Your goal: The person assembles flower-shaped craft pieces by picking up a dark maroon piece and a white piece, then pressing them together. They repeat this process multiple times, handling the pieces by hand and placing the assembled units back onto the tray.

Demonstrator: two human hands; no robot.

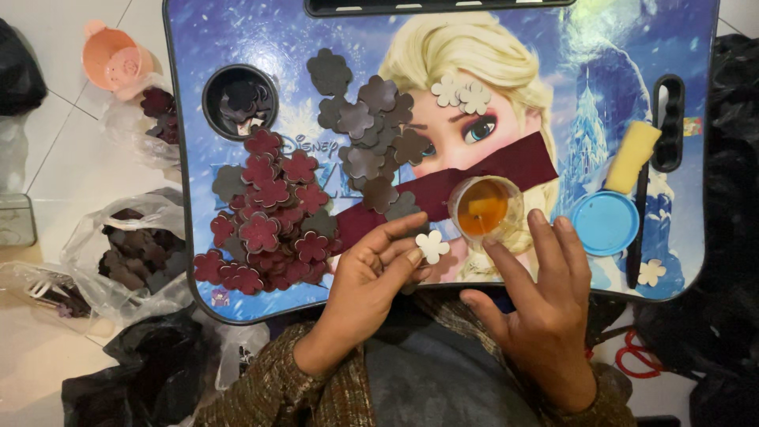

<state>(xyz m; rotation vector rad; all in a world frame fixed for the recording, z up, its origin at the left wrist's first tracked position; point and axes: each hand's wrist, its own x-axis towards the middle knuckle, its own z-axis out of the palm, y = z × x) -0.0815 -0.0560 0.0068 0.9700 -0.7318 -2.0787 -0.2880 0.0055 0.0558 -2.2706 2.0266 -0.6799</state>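
left hand (371, 273) pinches small cream flower-shaped cutout (432, 247) at near edge of picture-printed lap tray (237, 308). right hand (545, 304) loose, fingers spread, grasping nothing, fingertips (538, 221) beside small clear cup of amber glue (485, 207).
step looks like gluing; next likely calls for careful dip of cutout.
maroon fabric strip (514, 162) lies behind cup. heap of maroon and brown flower cutouts (277, 213) crowds left half; free room only near right corner.

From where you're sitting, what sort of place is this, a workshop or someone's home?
Probably a home, with craft work done on the floor: a child's printed lap table stands on pale floor tiles, with plastic bags of flower cut-outs beside it. The left hand holds a white flower piece.
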